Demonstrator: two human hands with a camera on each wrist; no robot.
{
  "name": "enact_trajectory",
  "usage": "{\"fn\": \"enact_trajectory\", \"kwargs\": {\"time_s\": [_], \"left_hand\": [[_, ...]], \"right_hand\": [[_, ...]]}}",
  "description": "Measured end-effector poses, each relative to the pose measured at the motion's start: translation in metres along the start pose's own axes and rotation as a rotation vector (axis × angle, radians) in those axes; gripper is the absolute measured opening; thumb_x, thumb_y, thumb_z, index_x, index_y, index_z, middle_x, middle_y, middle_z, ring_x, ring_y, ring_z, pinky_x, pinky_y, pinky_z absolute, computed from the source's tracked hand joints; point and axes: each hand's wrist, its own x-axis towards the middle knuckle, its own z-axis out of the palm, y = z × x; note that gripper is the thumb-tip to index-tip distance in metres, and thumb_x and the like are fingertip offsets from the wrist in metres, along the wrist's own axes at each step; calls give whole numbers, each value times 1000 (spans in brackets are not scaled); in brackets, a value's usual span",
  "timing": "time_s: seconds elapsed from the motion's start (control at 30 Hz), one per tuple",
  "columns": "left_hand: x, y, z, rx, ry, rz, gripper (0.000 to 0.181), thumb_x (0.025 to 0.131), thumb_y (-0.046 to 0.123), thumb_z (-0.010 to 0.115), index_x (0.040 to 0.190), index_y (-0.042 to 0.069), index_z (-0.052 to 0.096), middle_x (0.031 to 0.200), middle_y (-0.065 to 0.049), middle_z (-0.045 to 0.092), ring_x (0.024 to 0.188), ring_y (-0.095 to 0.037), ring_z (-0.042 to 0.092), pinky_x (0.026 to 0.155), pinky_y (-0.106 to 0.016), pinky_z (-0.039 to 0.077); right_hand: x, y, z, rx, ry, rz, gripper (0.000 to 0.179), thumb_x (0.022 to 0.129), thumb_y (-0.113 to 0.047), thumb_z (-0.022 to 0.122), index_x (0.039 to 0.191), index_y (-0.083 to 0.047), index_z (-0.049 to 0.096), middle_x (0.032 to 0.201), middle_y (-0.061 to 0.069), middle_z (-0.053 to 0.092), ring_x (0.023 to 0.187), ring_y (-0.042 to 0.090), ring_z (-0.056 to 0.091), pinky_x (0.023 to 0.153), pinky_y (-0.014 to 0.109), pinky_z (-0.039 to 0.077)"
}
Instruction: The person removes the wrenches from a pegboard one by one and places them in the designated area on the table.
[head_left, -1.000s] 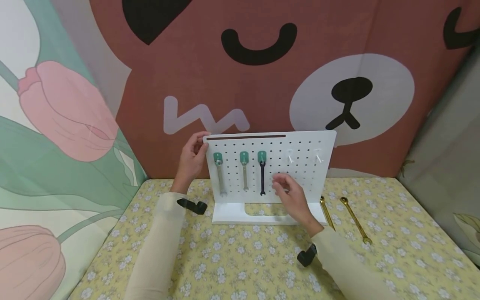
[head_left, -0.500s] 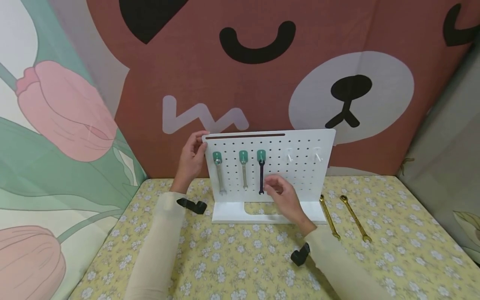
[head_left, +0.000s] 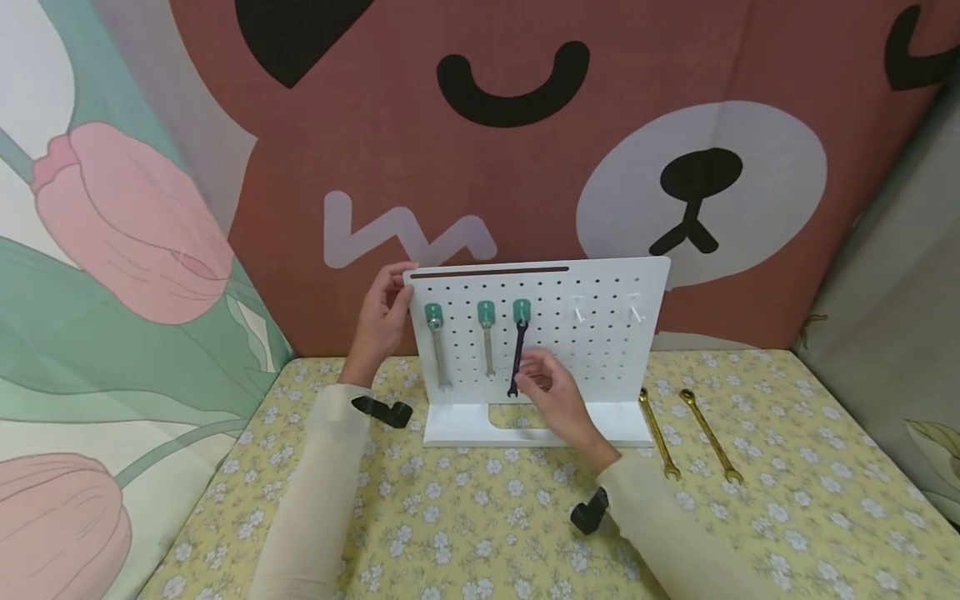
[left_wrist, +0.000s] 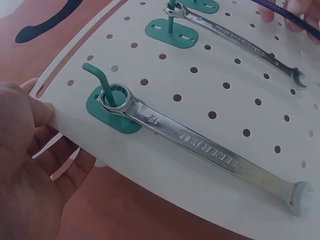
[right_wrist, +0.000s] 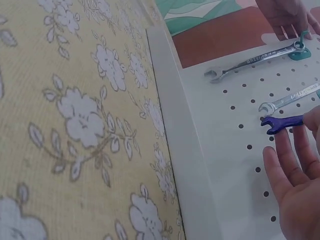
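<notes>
Item 1: dark purple wrench [head_left: 517, 367], hung by its upper end on the third green hook [head_left: 522, 309] from your left, its shank tilted, open jaw end lowest.

Item 2: your right grip [head_left: 558, 404], thumb and fingers pinching the wrench's lower shank. Its palm faces up in the right wrist view, where the thumb covers part of the shank and the far end is cut off. Your left wrist view catches only those fingertips.

Item 3: white pegboard [head_left: 600, 354], upright on its base. Two silver wrenches share it with the purple one: a longer wrench [head_left: 440, 358] on your leftmost green hook, a shorter wrench [head_left: 489, 352] on the next. The longer bears what looks like "12"; its further lettering is hard to read. To your right, two clear hooks [head_left: 579, 311] [head_left: 636, 309] stand bare, faint against the white.

Item 4: your left grip [head_left: 381, 321], closed about the board's upper left corner, thumb in front, other fingers partly hidden behind.

Item 5: two gold wrenches [head_left: 662, 442] [head_left: 711, 437], lying apart on the bench [head_left: 450, 517] to the board's right; the nearer one's upper end is hard to make out beside the board's edge.

Item 6: floral cloth over your bench; bear-print backdrop [head_left: 360, 125] behind, cut off at the top.
</notes>
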Motion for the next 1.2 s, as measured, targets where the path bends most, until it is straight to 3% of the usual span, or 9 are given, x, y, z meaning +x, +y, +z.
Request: {"fn": "enact_trajectory", "kwargs": {"time_s": [0.2,0.4,0.67,0.8,1.0,1.07,1.2], "left_hand": [[0,-1,-2,-12,-2,-2,32,107,-5,47,138,-6,52,114,-29,57,102,-35,58,83,-55,50],[-1,-1,-4,-22,-7,-17,32,108,-4,46,139,-7,51,114,-30,57,99,-37,59,83,-58,49],[0,0,-4,-26,-10,-4,32,107,-4,47,138,-8,51,112,-31,57,97,-40,58,76,-28,48],[0,-1,-3,-35,-4,-8,32,107,-3,48,138,-7,52,112,-30,57,97,-39,58,77,-27,49],[6,-32,-1,-48,11,-24,33,109,3,49,141,0,55,114,-24,59,97,-35,59,77,-26,48],[7,-42,0,-55,13,-14,33,109,4,49,141,2,55,115,-23,59,97,-34,59,77,-28,49],[6,-42,0,-60,15,-5,34,109,5,49,142,3,55,114,-23,59,96,-34,59,79,-37,50]], "right_hand": [[-3,-5,6,19,-9,29,39,102,-17,66,139,-14,55,109,9,67,98,24,67,88,41,54],[-8,-10,7,193,-63,25,44,102,-6,63,144,-9,49,110,18,63,91,28,68,82,49,58],[-14,-25,2,315,-138,23,54,102,0,59,152,-10,41,112,25,58,92,36,69,79,54,58],[-15,-29,0,299,-134,31,56,101,1,58,153,-8,40,112,25,58,92,34,69,78,50,59],[-14,-30,0,287,-116,38,56,100,2,58,153,-8,41,113,29,56,96,47,66,77,46,60],[-14,-30,-2,286,-114,36,56,100,3,58,152,-8,42,113,28,56,95,44,66,77,46,60],[-15,-30,-4,287,-113,38,56,99,3,58,152,-8,43,115,30,55,89,28,68,77,45,59]]}}
